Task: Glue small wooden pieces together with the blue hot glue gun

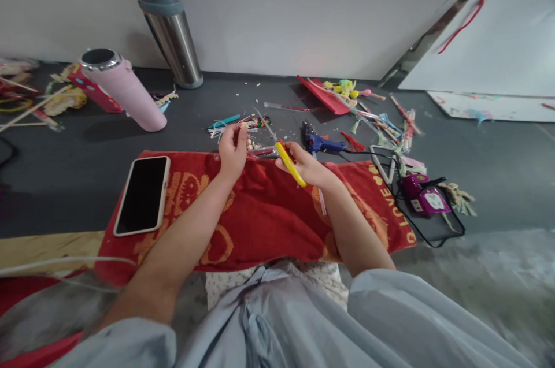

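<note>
My right hand (pixel 307 166) is closed round a pair of scissors with yellow handles (pixel 291 166). Their metal blades point up and to the left, away from me. Just left of the blades, the thumb and fingers of my left hand (pixel 233 153) are pinched together. Whatever is in that pinch is too small to make out. Beyond the left hand lie a bundle of thin white sticks (pixel 215 132) and a teal pen-like tool (pixel 224 121). Small pale pieces (pixel 251 144) are scattered between the two hands. Both hands are over the far edge of a red towel (pixel 269 212).
A blue glue gun (pixel 323 143) lies right of the scissors, its black cord running to a purple device (pixel 422 196). A phone (pixel 143 194) rests on the towel's left. A pink tumbler (pixel 130 93) and steel thermos (pixel 173 38) stand behind. Craft scraps (pixel 385 125) cover the right.
</note>
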The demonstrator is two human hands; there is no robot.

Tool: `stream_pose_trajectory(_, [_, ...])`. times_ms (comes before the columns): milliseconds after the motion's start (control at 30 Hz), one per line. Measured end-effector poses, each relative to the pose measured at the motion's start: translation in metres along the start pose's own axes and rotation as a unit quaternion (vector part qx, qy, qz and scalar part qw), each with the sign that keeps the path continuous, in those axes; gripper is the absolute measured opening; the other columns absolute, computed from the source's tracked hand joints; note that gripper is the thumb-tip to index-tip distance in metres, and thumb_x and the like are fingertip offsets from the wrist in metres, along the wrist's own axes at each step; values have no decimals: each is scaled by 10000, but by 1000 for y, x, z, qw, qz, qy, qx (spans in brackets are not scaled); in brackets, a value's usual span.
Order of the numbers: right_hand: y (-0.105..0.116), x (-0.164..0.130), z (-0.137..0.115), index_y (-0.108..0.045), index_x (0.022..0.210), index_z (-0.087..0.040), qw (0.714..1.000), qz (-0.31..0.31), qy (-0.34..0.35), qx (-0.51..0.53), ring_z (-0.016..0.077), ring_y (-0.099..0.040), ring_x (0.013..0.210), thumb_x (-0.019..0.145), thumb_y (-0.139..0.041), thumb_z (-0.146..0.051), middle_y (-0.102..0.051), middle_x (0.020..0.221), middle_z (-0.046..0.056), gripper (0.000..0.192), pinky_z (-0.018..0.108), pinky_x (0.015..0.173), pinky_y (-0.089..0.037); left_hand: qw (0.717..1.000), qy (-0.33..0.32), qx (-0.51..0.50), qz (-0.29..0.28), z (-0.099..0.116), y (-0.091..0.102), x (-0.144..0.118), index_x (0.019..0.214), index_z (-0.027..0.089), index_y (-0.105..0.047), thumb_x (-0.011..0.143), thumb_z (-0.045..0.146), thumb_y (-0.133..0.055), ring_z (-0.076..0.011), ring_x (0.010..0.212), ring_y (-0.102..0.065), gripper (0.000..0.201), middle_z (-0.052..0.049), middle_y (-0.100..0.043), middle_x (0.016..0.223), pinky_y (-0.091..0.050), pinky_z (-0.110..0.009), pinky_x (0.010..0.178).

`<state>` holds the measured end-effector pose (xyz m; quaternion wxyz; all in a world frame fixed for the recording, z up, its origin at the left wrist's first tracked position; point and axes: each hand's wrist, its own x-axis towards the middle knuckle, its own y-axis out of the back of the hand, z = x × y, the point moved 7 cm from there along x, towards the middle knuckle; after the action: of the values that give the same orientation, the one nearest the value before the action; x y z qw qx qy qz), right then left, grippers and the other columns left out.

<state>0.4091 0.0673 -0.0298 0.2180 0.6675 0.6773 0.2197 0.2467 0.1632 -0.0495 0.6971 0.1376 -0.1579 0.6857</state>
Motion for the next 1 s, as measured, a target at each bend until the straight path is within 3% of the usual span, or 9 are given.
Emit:
stream_pose_trajectory(167, [-7, -6, -5, -442, 1140, -146, 997, -39, -48, -38, 200, -564, 803, 699, -578, -751, -589, 955, 88, 761, 351, 733, -458, 1000, -13, -2, 0, 7, -3, -2, 835, 193, -539, 851, 693, -471, -65, 483, -466, 505, 26, -533, 631, -389, -211, 462])
stream_pose_trajectory(433, [-4, -8, -10, -416, 1225, -119, 995, 1, 17, -93, 334, -610, 1068, 755, -597, -693, -605, 1139, 216, 763, 468, 906, -478, 1000, 13, -15, 3, 2, -6, -4, 865, 203, -543, 856, 672, -489, -53, 452, -460, 472, 43, -513, 618, -367, -191, 423])
stream_pose_trajectory(600, [-7, -8, -11, -423, 1207, -136, 995, 10, 71, -64, 328, -603, 1137, 750, -617, -691, -612, 1163, 218, 744, 456, 935, -490, 1000, -17, -9, 6, 7, -5, -7, 889, 211, -555, 838, 634, -561, -68, 510, -522, 426, 35, -543, 652, -420, -195, 473])
stream_pose_trajectory(1000, [-9, -5, -8, -420, 1156, -147, 997, 1, 72, -35, 313, -623, 1069, 763, -605, -692, -626, 1119, 200, 697, 448, 891, -502, 999, -22, 15, -36, 15, -10, -9, 892, 208, -559, 850, 602, -566, -59, 550, -524, 397, 18, -559, 717, -450, -182, 510])
